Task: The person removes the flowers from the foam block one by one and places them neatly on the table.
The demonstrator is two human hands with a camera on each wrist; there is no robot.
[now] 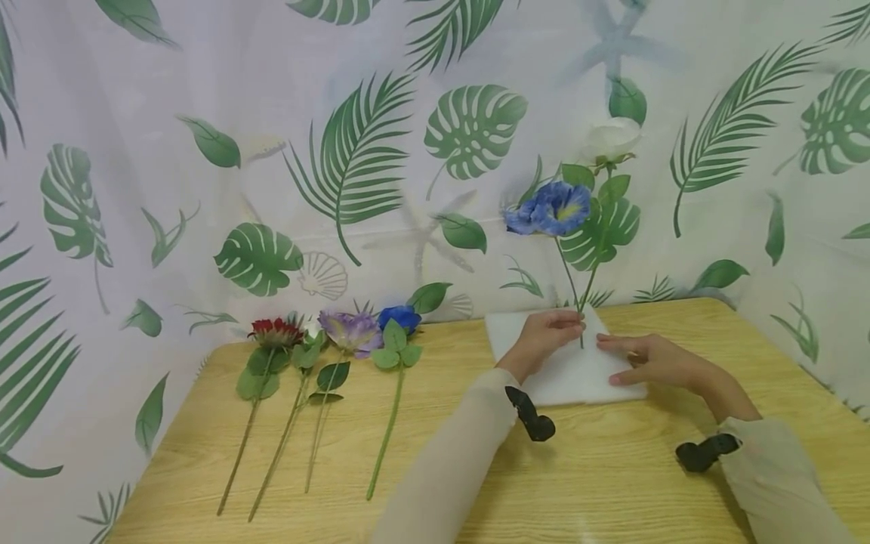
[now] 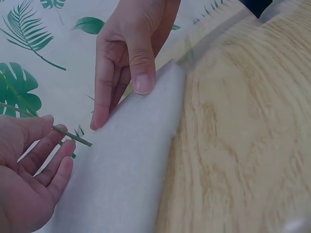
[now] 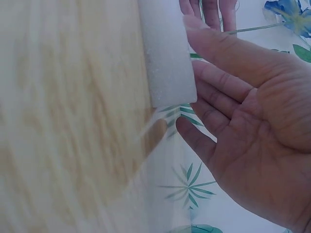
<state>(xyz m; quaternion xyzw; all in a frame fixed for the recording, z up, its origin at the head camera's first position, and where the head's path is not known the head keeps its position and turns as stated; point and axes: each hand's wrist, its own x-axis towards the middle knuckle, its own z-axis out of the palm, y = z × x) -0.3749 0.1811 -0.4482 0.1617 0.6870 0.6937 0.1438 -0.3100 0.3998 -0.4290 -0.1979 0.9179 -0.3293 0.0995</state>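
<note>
Between thumb and fingers, my left hand (image 1: 544, 344) pinches the thin green stems of two artificial flowers. One is a blue flower (image 1: 563, 207) with a yellow centre; the other, taller, is a white rose (image 1: 614, 140) with green leaves. Both stand upright, their stems crossing near my fingers over a white foam sheet (image 1: 571, 384). The lower stem ends (image 2: 77, 138) stick out past my left fingers in the left wrist view. At the sheet's right side is my right hand (image 1: 669, 364), fingers extended and holding nothing, its thumb right at the foam's edge (image 3: 172, 63).
Several artificial flowers lie on the wooden table (image 1: 435, 423) to the left: a red flower (image 1: 275, 332), a purple flower (image 1: 352, 332) and a blue rose (image 1: 399, 319) among them. Behind the table hangs a leaf-patterned curtain (image 1: 381, 53).
</note>
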